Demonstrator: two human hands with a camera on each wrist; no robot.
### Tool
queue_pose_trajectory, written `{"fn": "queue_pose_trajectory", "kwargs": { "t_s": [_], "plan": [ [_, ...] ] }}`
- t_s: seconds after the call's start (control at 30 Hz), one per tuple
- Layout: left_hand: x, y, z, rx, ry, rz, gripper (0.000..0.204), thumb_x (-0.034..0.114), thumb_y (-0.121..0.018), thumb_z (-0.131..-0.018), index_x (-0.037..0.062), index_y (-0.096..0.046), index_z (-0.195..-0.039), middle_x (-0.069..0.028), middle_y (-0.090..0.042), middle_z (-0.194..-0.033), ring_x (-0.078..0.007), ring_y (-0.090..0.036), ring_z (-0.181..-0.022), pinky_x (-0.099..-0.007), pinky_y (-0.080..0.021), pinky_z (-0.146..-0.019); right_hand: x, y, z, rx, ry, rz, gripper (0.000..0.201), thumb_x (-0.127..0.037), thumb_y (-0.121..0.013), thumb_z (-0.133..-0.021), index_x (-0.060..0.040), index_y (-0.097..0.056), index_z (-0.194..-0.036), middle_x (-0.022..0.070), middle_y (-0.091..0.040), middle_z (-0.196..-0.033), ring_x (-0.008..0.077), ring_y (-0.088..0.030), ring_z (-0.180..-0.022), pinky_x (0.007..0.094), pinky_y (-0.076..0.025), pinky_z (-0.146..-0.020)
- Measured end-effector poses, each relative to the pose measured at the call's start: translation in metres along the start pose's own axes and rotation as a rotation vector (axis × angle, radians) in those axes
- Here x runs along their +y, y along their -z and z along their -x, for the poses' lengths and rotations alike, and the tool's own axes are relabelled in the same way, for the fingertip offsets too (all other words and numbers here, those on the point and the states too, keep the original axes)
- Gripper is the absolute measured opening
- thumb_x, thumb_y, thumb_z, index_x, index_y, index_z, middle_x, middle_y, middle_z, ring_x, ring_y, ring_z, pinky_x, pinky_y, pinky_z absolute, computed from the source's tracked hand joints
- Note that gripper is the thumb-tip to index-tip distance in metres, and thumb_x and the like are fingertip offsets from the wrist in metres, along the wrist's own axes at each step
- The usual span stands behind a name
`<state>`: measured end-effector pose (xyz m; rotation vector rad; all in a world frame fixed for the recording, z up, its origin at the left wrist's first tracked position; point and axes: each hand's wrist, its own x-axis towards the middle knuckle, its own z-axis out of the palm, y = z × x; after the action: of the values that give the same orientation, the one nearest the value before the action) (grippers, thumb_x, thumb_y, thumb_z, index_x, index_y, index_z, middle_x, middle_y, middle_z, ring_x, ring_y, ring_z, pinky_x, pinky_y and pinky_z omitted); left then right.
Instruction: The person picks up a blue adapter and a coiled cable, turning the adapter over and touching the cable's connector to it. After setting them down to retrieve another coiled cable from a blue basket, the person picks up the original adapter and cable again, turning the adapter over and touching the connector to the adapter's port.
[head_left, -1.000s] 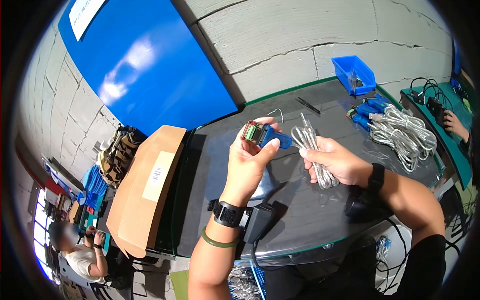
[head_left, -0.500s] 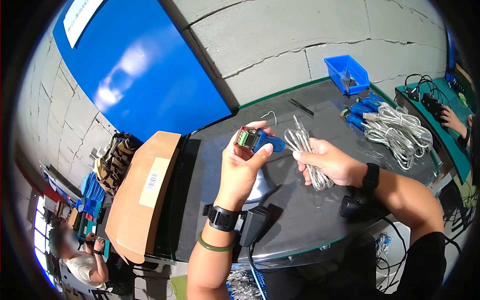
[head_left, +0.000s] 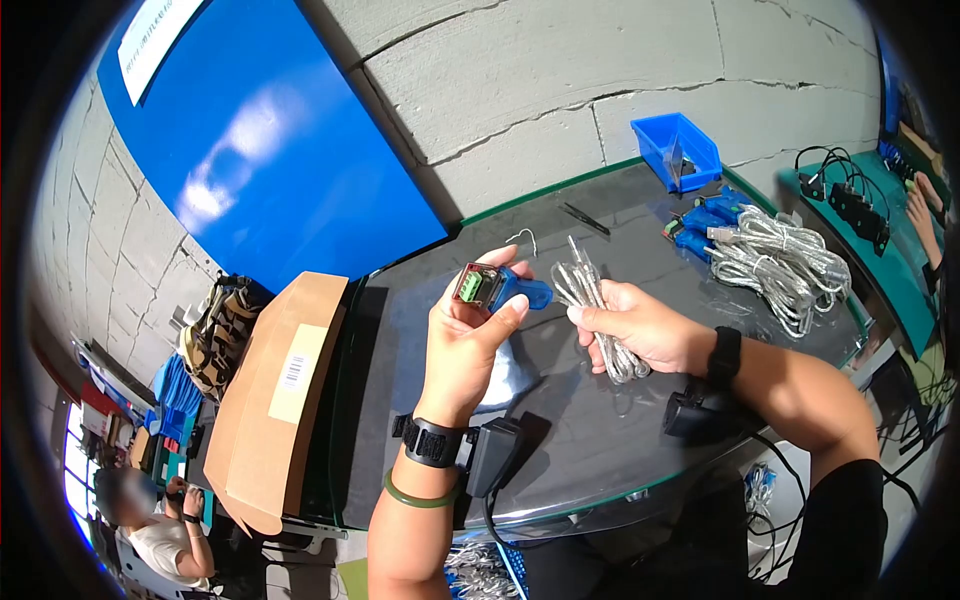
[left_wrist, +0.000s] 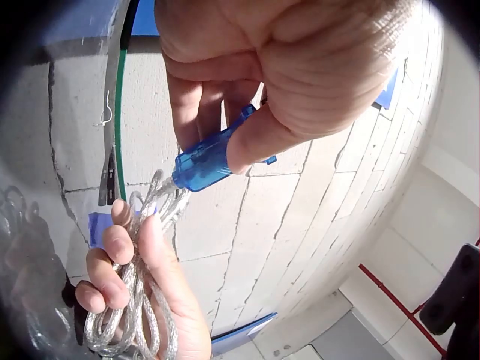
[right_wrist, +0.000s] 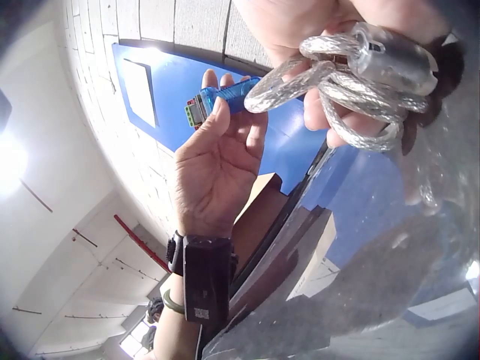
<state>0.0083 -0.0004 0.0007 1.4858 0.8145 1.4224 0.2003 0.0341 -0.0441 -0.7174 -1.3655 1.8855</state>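
Table: dark-topped and green-edged, this table spreads below both your hands.
Blue panel: the panel stands beyond the table's edge, a white sheet at its upper corner.
Box: a brown cardboard box with a barcode label sits beside the table's left part.
Cable pile: silver cables with blue plugs lie on the table, to the right of your right hand.
Your hands: the left hand has thumb and fingers clamped on a blue connector; the right hand is curled round a coiled cable.
Bin: a small blue bin is at the far edge, near the pile.
Coil: your coiled cable is raised over the table, with a shiny cylinder against its loops.
Connector: the blue connector is up too, its rear end facing the coil.
Dark tool: a slim tool lies behind the coil.
Terminal block: the green block is at the connector's front.
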Motion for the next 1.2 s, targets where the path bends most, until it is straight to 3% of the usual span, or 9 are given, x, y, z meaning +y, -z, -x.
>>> {"fn": "queue_pose_trajectory", "kwargs": {
  "t_s": [0.23,0.33,0.4,0.63,0.73,0.83,0.9,1.03,1.2],
  "plan": [
    [0.000,0.004,-0.001,-0.040,-0.021,-0.002,0.042,-0.002,-0.063,-0.077,0.0024,-0.052,-0.116,-0.0100,-0.058,-0.109,-0.0135,-0.055,-0.098,-0.0260,-0.046,-0.081,-0.001,-0.003,0.002,0.009,0.004,-0.001,0.025,-0.022,-0.055,-0.088,-0.0032,-0.042,-0.099,0.0038,-0.050,-0.077,0.0111,-0.054,-0.056,0.0253,-0.047,-0.049],
    [0.001,0.010,-0.003,-0.093,-0.100,0.016,0.037,-0.005,-0.063,-0.075,0.0024,-0.054,-0.110,-0.0108,-0.059,-0.108,-0.0167,-0.054,-0.102,-0.0283,-0.044,-0.086,-0.001,-0.006,0.003,0.069,0.136,0.088,0.027,-0.022,-0.055,-0.088,-0.0025,-0.041,-0.100,0.0039,-0.050,-0.078,0.0099,-0.053,-0.058,0.0248,-0.046,-0.051],
    [0.002,0.016,-0.002,-0.115,-0.154,0.042,0.034,-0.006,-0.063,-0.074,0.0024,-0.056,-0.107,-0.0113,-0.059,-0.108,-0.0191,-0.054,-0.104,-0.0297,-0.043,-0.089,-0.002,-0.006,0.001,0.151,0.429,0.242,0.028,-0.022,-0.055,-0.088,-0.0022,-0.041,-0.102,0.0038,-0.051,-0.079,0.0088,-0.052,-0.058,0.0238,-0.044,-0.053],
    [-0.002,0.025,-0.003,-0.190,-0.118,0.321,0.031,-0.010,-0.064,-0.072,0.0045,-0.058,-0.099,-0.0126,-0.058,-0.108,-0.0267,-0.052,-0.110,-0.0381,-0.044,-0.093,-0.013,-0.014,0.010,0.166,0.538,0.295,0.031,-0.019,-0.055,-0.088,-0.0013,-0.040,-0.109,0.0024,-0.050,-0.081,0.0066,-0.049,-0.064,0.0225,-0.044,-0.058],
    [-0.002,0.027,-0.003,-0.220,-0.078,0.305,0.036,-0.012,-0.061,-0.071,0.0102,-0.058,-0.100,-0.0063,-0.058,-0.111,-0.0280,-0.047,-0.117,-0.0474,-0.035,-0.101,-0.012,-0.016,0.010,0.178,0.581,0.281,0.031,-0.019,-0.055,-0.088,-0.0012,-0.040,-0.109,0.0023,-0.050,-0.081,0.0066,-0.048,-0.064,0.0227,-0.044,-0.058],
    [-0.001,0.026,-0.002,-0.194,-0.078,0.283,0.036,-0.010,-0.061,-0.072,0.0103,-0.058,-0.102,-0.0070,-0.057,-0.112,-0.0273,-0.047,-0.117,-0.0464,-0.037,-0.100,-0.014,-0.014,0.011,0.157,0.523,0.329,0.030,-0.019,-0.054,-0.089,-0.0009,-0.040,-0.107,0.0030,-0.051,-0.080,0.0072,-0.049,-0.063,0.0231,-0.045,-0.057],
    [0.002,0.021,-0.002,-0.129,-0.073,0.246,0.036,-0.005,-0.066,-0.073,0.0043,-0.056,-0.107,-0.0106,-0.057,-0.110,-0.0222,-0.052,-0.108,-0.0336,-0.043,-0.091,-0.007,-0.009,0.005,0.141,0.479,0.339,0.029,-0.020,-0.054,-0.089,-0.0009,-0.040,-0.105,0.0035,-0.051,-0.080,0.0075,-0.050,-0.061,0.0234,-0.045,-0.057],
    [0.009,0.011,-0.001,-0.038,-0.035,0.016,0.048,0.000,-0.065,-0.075,0.0040,-0.049,-0.120,-0.0097,-0.055,-0.114,-0.0154,-0.050,-0.106,-0.0281,-0.041,-0.089,-0.008,-0.010,0.006,0.129,0.307,0.289,0.026,-0.021,-0.055,-0.089,-0.0017,-0.041,-0.100,0.0046,-0.051,-0.077,0.0095,-0.052,-0.058,0.0240,-0.045,-0.053],
    [0.004,0.008,-0.003,-0.017,-0.074,0.032,0.060,0.004,-0.067,-0.075,0.0042,-0.038,-0.128,-0.0101,-0.051,-0.118,-0.0182,-0.050,-0.107,-0.0330,-0.040,-0.092,-0.007,-0.009,0.006,0.055,0.123,0.103,0.019,-0.019,-0.054,-0.089,-0.0061,-0.044,-0.099,0.0017,-0.050,-0.073,0.0097,-0.052,-0.057,0.0232,-0.047,-0.053]
  ]
}}
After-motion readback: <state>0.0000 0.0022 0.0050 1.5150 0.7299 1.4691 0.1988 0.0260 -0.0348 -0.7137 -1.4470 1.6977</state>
